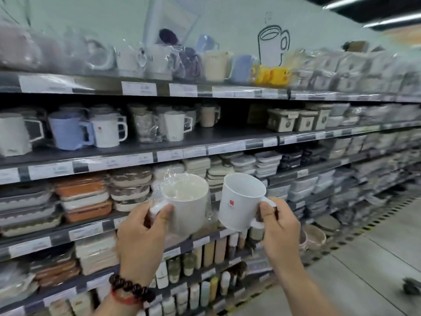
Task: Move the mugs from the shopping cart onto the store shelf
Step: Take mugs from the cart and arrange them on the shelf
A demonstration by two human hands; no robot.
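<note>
Mugs are raised before the shelf (205, 142): left hand (141, 233) pinches the wrapped mug (189, 201) by its handle, right hand (280, 226) grips the logo mug (239, 201) likewise.

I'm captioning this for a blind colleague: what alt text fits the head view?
Two hands each hold a white mug by its handle before store shelves: the left hand a plastic-wrapped mug, the right hand a mug with a red logo. More mugs stand on the mug shelf above.

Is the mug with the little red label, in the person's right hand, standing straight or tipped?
Tipped. The mug with the red label, held by its handle in the right hand, leans with its rim toward the shelf and left.
</note>
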